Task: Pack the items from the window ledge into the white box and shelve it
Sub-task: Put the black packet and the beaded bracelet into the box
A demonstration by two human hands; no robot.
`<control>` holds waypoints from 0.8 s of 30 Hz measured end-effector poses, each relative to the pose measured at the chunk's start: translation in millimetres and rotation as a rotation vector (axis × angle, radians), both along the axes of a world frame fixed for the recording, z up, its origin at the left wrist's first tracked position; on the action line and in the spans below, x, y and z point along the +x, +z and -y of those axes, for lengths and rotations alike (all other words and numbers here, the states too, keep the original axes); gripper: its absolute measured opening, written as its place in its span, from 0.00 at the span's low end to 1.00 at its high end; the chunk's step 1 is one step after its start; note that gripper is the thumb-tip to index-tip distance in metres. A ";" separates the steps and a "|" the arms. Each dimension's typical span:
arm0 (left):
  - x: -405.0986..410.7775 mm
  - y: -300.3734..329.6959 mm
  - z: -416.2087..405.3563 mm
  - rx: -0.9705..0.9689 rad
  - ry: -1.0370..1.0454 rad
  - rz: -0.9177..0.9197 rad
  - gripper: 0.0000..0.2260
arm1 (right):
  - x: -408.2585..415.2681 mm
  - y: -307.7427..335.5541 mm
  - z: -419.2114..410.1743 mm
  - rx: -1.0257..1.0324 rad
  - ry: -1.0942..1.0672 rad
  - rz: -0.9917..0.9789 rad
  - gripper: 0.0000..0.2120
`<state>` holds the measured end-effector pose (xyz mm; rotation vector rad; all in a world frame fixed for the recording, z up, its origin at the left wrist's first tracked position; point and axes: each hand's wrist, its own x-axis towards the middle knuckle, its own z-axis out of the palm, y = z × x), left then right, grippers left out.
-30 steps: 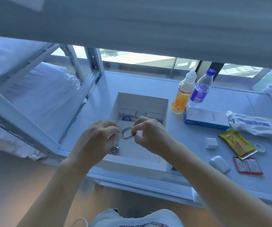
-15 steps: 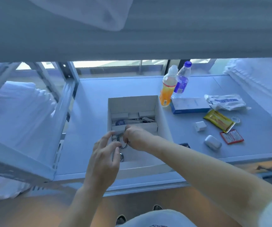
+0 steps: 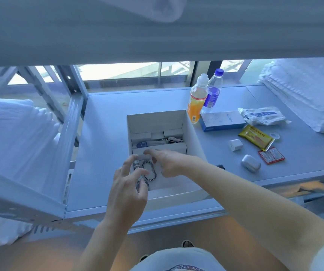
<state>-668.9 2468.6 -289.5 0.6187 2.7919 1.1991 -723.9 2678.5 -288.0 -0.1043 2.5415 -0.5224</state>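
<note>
The open white cardboard box (image 3: 193,132) stands on the pale grey window-ledge desk (image 3: 106,118), near its front edge. A silver chain bracelet (image 3: 149,172) lies looped on the box floor, just beside a steel link-band wristwatch (image 3: 136,165). The left hand (image 3: 127,189) hovers over the watch with fingers spread, its grip loose and empty. The right hand (image 3: 170,163) rests inside the box, its grip open and nothing held.

The box is judged light but thin-walled and flexible; it is best taken by both long sides or from beneath. The loose jewellery would slide if it were tilted.

Still unpacked to the right are an orange drink bottle (image 3: 196,102), a blue-capped water bottle (image 3: 213,90), a flat blue carton (image 3: 222,121), a white charger cube (image 3: 235,145), a grey earbud case (image 3: 250,163), and yellow (image 3: 256,137) and red (image 3: 271,155) sachets. The orange drink bottle stands close against the box's far right corner.
</note>
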 end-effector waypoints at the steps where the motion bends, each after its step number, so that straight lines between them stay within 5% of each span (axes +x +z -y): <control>1: -0.2 -0.2 0.0 0.003 0.000 -0.001 0.15 | 0.3 1.5 -0.5 0.013 -0.006 -0.002 0.42; 8: -1.4 -2.0 -0.2 0.022 0.002 -0.010 0.15 | 10.8 11.3 -5.6 0.018 0.056 0.101 0.30; 15: -1.7 -0.6 -0.6 0.008 -0.003 -0.016 0.15 | 12.8 7.2 1.8 -0.186 0.047 0.100 0.27; 24: -1.0 1.5 0.1 0.001 -0.006 -0.031 0.14 | -3.2 14.6 10.9 -0.236 0.035 0.045 0.34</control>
